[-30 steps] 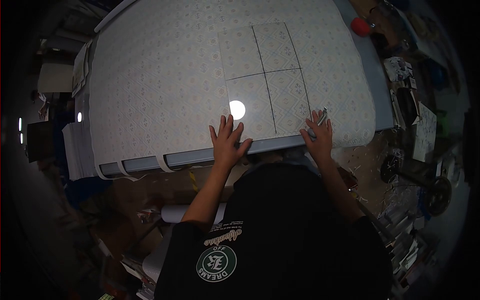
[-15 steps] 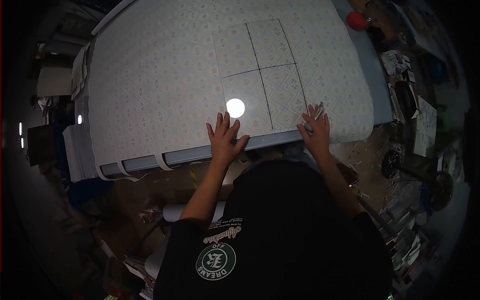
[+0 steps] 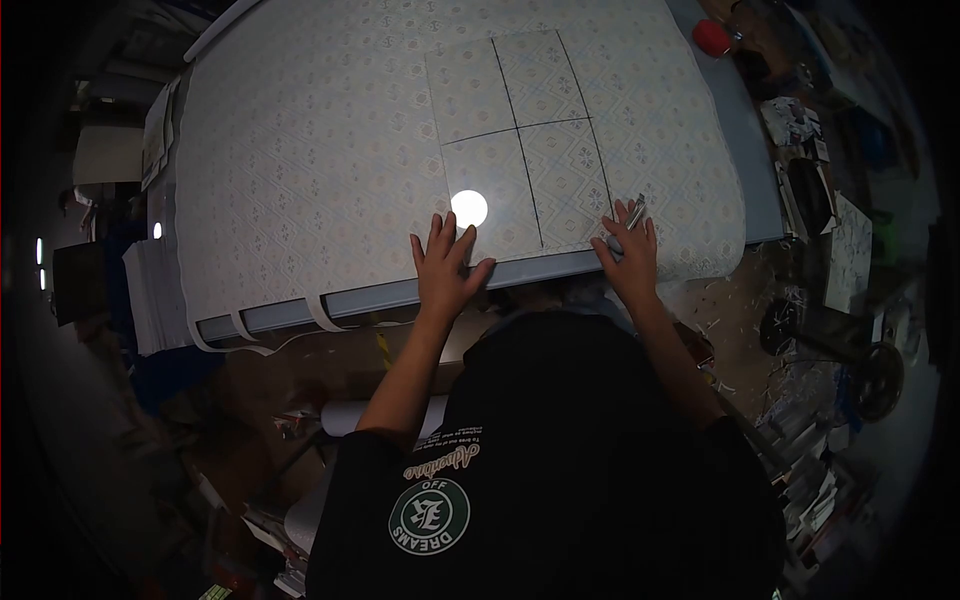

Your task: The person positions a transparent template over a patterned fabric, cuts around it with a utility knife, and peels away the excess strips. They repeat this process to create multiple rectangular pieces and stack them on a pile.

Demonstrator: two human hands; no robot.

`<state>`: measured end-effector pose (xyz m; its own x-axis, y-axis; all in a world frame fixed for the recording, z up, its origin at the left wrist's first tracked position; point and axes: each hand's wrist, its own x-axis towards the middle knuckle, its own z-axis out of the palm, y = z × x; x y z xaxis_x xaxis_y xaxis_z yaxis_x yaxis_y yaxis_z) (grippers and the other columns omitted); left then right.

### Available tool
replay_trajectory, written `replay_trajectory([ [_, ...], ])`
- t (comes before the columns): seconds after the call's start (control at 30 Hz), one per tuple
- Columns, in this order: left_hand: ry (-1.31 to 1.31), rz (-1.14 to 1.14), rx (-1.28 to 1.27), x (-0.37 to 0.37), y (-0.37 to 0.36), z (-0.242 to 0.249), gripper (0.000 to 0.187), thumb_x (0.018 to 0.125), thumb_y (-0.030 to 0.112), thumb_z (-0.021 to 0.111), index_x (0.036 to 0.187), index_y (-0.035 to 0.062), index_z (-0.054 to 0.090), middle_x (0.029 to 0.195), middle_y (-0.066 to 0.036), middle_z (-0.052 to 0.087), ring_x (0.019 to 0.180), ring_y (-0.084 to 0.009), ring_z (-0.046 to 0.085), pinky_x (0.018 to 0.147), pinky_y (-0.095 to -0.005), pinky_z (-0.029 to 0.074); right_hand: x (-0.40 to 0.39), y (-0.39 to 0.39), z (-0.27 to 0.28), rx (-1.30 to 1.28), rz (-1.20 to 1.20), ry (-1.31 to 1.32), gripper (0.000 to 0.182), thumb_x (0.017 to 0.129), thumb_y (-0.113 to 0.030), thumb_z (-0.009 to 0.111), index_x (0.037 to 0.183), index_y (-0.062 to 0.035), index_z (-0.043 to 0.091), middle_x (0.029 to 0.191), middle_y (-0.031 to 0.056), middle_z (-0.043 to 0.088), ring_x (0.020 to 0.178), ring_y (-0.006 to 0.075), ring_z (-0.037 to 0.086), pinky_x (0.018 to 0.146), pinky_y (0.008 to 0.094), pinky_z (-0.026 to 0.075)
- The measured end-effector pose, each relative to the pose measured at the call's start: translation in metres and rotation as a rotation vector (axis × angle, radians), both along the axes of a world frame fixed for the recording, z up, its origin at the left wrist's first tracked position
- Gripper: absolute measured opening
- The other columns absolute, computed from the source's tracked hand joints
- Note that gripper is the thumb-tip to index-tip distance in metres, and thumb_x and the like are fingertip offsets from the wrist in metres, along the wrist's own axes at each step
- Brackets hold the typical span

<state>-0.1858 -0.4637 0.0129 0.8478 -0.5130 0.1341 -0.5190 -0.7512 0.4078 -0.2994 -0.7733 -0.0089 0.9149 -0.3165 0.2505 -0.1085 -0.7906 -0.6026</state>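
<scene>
A patterned pale fabric sheet point(image 3: 310, 170) covers a grey table. On it lies a clear rectangular panel point(image 3: 480, 90) crossed by dark straight lines, with a bright round glare near its lower left. My left hand point(image 3: 445, 272), fingers spread, rests at the panel's near left corner. Near its right corner is my right hand point(image 3: 630, 250), its fingers bent around a slim silver utility knife point(image 3: 638, 212) that points up and away. The fingers hide part of the knife, so I cannot see whether its blade is out.
The grey table edge point(image 3: 380, 295) shows beneath cut fabric strips point(image 3: 317, 312). A red round object point(image 3: 711, 38) sits at the far right. Stacked white sheets point(image 3: 155, 300) stand left. Scraps litter the floor, and a dark fan-like object point(image 3: 880, 382) stands right.
The whole view has shifted slightly, so the table and panel appear a little higher. Both hands stay at the panel's near corners, and the knife remains in my right hand.
</scene>
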Motion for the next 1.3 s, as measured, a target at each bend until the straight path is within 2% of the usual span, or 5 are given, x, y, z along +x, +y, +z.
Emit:
replay_trajectory([
  [0.23,-0.022,-0.001,-0.034,0.001,0.002,-0.005,0.059,0.083,0.043,0.079,0.133,0.0154,0.065,0.158,-0.016,0.044,0.151,-0.0384,0.033,0.118,-0.0694,0.013,0.001,0.003,0.008,0.026,0.001,0.025,0.035,0.089,-0.016,0.077,0.121,-0.0055,0.068,0.149,0.0173,0.055,0.149,0.0323,0.04,0.12,0.0536,0.025],
  [0.3,-0.022,-0.01,-0.047,-0.002,0.002,-0.004,0.059,0.083,0.043,0.079,0.133,0.0154,0.065,0.158,-0.016,0.044,0.151,-0.0384,0.033,0.118,-0.0695,0.013,-0.001,0.006,0.012,0.581,-0.156,-0.208,0.031,0.089,-0.013,0.076,0.119,-0.0062,0.07,0.138,0.018,0.063,0.134,0.0291,0.055,0.11,0.0444,0.043],
  [0.5,0.008,0.01,-0.043,0.005,-0.003,0.012,0.05,0.08,0.035,0.082,0.122,0.0105,0.071,0.152,-0.017,0.049,0.145,-0.0384,0.04,0.118,-0.0637,0.022,-0.028,-0.031,0.047,0.769,-0.321,0.254,0.027,0.088,-0.014,0.079,0.112,-0.0034,0.073,0.101,0.0119,0.076,0.086,0.0209,0.073,0.081,0.0318,0.057],
  [0.77,0.123,-0.096,-0.047,0.054,-0.081,0.032,0.024,0.078,0.023,0.079,0.089,0.0038,0.072,0.105,-0.013,0.065,0.109,-0.0355,0.056,0.089,-0.048,0.048,-0.048,-0.031,0.055,0.362,-0.182,-0.037,0.021,0.085,-0.012,0.076,0.089,-0.0032,0.058,0.076,0.0113,0.064,0.072,0.0172,0.067,0.067,0.0335,0.053],
  [1.3,0.237,-0.284,0.427,0.065,-0.206,0.058,0.1,0.063,0.052,0.091,0.141,0.0078,0.047,0.139,-0.022,0.046,0.127,-0.0447,0.049,0.096,-0.0614,0.048,-0.052,-0.006,0.053,0.213,-0.13,0.19,0.016,0.094,-0.012,0.07,0.106,-0.0034,0.063,0.098,0.0181,0.069,0.096,0.0379,0.068,0.079,0.0412,0.053],
])
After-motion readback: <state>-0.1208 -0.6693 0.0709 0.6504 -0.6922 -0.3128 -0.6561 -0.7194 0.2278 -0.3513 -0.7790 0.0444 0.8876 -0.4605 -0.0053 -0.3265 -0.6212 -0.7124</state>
